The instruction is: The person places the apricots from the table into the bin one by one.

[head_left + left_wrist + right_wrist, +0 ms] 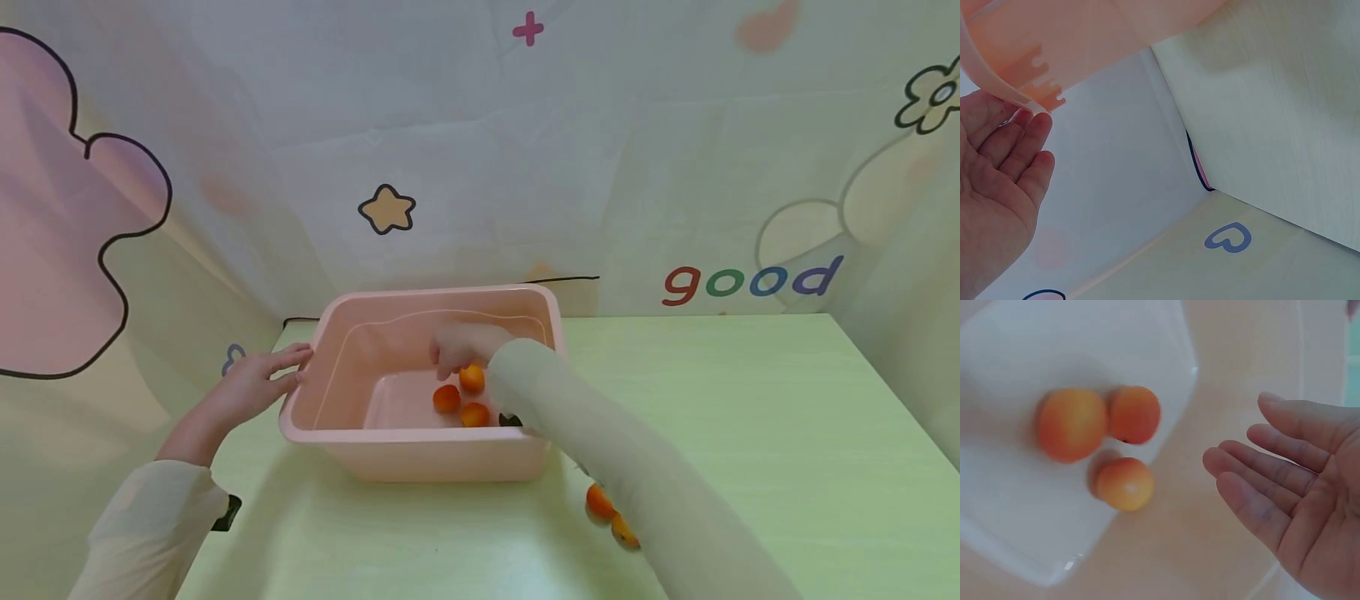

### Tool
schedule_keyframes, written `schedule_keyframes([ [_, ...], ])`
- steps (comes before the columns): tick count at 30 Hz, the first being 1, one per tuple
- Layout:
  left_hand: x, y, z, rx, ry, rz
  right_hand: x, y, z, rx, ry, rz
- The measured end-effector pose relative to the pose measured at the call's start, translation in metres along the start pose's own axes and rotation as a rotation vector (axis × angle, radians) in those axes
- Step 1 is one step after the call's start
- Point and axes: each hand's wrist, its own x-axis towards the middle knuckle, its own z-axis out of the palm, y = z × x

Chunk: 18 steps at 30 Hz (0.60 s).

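A pink plastic basin stands on the table. My left hand holds its left rim with the fingertips; the left wrist view shows those fingers bent against the rim edge. My right hand hangs inside the basin over its floor. The right wrist view shows its palm bare and its fingers loosely spread, apart from the fruit. Three apricot-like fruits lie on the basin floor: a larger one, a redder one touching it, and a yellower one. The right sleeve hides part of the basin's right side.
Two more such fruits, a reddish one and a yellower one, lie on the pale green table beside the right sleeve, which partly covers them. A printed cloth hangs behind the table and at its sides.
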Motion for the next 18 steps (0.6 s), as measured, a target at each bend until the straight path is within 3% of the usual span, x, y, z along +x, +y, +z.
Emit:
schedule_keyframes([
  [5,-0.001,0.003,0.001,-0.014,-0.006,-0.005,-0.012,-0.006,-0.010,-0.096,-0.022,-0.038],
  [8,-0.001,0.003,0.001,-0.016,-0.007,-0.002,-0.001,-0.008,-0.017,-0.230,-0.053,-0.105],
  [13,0.000,0.002,0.002,-0.008,0.000,0.008,0.041,-0.008,-0.031,-0.679,-0.104,-0.360],
  [15,0.000,0.001,0.002,-0.004,0.001,0.011,0.055,-0.007,-0.037,-0.885,-0.089,-0.499],
  [18,0.000,0.001,0.002,0.003,0.001,0.011,0.062,-0.005,-0.044,-1.081,-0.040,-0.610],
])
